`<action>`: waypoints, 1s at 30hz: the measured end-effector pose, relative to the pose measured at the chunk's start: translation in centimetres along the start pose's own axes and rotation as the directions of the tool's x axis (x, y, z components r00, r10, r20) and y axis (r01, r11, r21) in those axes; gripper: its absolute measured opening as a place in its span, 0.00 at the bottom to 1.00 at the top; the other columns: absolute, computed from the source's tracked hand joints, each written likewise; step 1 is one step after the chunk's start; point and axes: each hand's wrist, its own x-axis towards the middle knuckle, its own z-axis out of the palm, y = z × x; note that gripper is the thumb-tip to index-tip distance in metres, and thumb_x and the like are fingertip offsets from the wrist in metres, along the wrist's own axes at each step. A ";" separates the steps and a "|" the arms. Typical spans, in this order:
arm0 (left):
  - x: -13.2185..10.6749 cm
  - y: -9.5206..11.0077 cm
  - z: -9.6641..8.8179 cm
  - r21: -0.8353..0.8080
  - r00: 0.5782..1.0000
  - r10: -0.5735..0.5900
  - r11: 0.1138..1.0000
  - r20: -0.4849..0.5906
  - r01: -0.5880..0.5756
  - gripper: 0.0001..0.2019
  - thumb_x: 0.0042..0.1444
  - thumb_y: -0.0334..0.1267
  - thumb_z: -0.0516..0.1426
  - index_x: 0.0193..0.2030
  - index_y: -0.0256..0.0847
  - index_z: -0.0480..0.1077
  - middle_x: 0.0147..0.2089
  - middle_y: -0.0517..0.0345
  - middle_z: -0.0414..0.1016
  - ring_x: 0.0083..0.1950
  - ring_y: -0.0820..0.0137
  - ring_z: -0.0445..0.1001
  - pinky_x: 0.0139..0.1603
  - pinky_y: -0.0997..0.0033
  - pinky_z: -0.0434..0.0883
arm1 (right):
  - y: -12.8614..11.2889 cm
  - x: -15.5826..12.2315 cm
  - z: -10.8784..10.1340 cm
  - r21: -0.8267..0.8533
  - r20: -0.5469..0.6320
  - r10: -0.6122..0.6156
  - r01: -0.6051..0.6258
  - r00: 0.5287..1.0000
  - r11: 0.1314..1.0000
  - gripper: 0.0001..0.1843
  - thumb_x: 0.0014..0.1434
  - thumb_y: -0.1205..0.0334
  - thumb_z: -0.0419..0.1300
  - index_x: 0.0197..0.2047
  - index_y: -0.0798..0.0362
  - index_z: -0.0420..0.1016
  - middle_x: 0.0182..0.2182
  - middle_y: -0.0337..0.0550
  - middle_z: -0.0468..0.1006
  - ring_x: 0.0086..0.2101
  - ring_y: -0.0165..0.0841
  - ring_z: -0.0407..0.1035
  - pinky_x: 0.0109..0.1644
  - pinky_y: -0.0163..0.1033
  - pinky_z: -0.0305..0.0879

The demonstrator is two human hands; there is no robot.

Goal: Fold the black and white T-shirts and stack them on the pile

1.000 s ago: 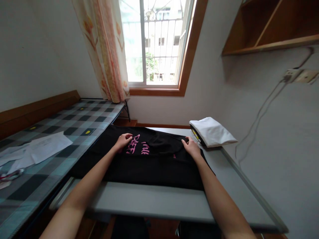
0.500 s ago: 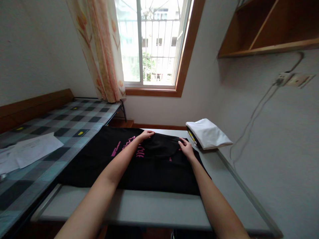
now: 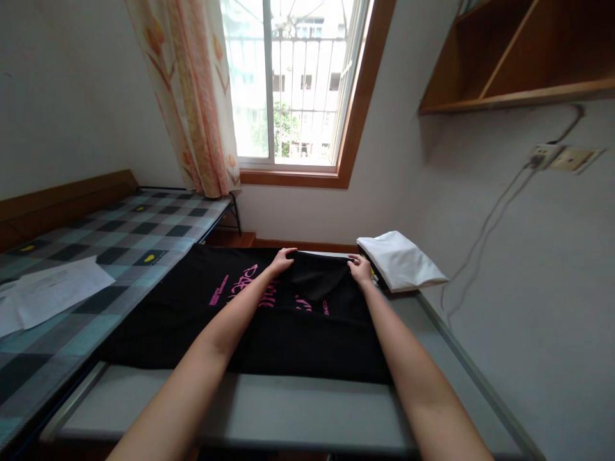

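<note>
A black T-shirt (image 3: 298,346) with pink lettering lies spread across the light grey table, its left part reaching the bed's edge. At its far edge, my left hand (image 3: 282,261) pinches the cloth between thumb and fingers. Farther right along that same edge, my right hand (image 3: 360,269) grips the fabric near the corner, fingers curled. Between both hands the cloth is lifted a little and sags, partly covering the print. My left forearm hides some of the letters. Just beyond my right hand sits a folded white cloth (image 3: 401,259) with a dark, yellow-marked layer under it.
The grey table (image 3: 307,410) has a raised rim along the right wall. On the left stands a bed with a checked cover (image 3: 168,224) and paper sheets (image 3: 62,291) on it. A wooden shelf (image 3: 519,96) and a socket with cables (image 3: 545,155) are on the right wall.
My right hand has moved up to the shirt's far edge and closed on it. The far right part of the shirt is raised, and more pink letters show.
</note>
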 end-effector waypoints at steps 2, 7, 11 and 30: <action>0.3 -0.2 0.4 0.022 1.000 0.010 1.000 -0.024 -0.010 0.29 0.42 0.18 0.57 0.53 0.38 0.75 0.54 0.50 0.74 0.56 0.62 0.72 0.60 0.64 0.67 | 0.0 0.4 0.2 -0.039 -0.011 0.037 -0.037 0.999 0.999 0.19 0.49 0.61 0.57 0.44 0.59 0.77 0.23 0.40 0.74 0.23 0.32 0.68 0.32 0.39 0.70; -0.3 -0.9 1.2 0.052 0.995 0.024 0.998 -0.095 -0.020 0.27 0.47 0.22 0.58 0.56 0.36 0.72 0.54 0.47 0.72 0.46 0.66 0.76 0.51 0.64 0.73 | -1.0 -0.6 0.4 -0.132 -0.037 0.041 -0.045 0.998 0.990 0.24 0.54 0.59 0.56 0.53 0.60 0.72 0.30 0.49 0.78 0.34 0.41 0.73 0.45 0.46 0.69; -2.5 -1.1 0.8 0.128 0.985 0.076 0.990 -0.155 -0.056 0.15 0.50 0.28 0.60 0.46 0.39 0.77 0.56 0.47 0.67 0.53 0.62 0.72 0.55 0.61 0.71 | -2.5 -2.5 0.0 -0.307 0.036 0.049 -0.036 0.998 0.951 0.30 0.59 0.55 0.54 0.63 0.55 0.63 0.37 0.51 0.79 0.43 0.45 0.73 0.51 0.49 0.65; -7.2 -2.0 -2.9 0.261 0.934 0.354 0.898 0.048 -0.353 0.08 0.54 0.29 0.58 0.36 0.42 0.78 0.41 0.55 0.76 0.45 0.66 0.75 0.51 0.64 0.71 | -2.9 -6.1 0.8 -0.405 0.127 0.001 0.051 0.992 0.913 0.21 0.60 0.68 0.48 0.53 0.53 0.74 0.52 0.51 0.74 0.53 0.43 0.66 0.56 0.49 0.62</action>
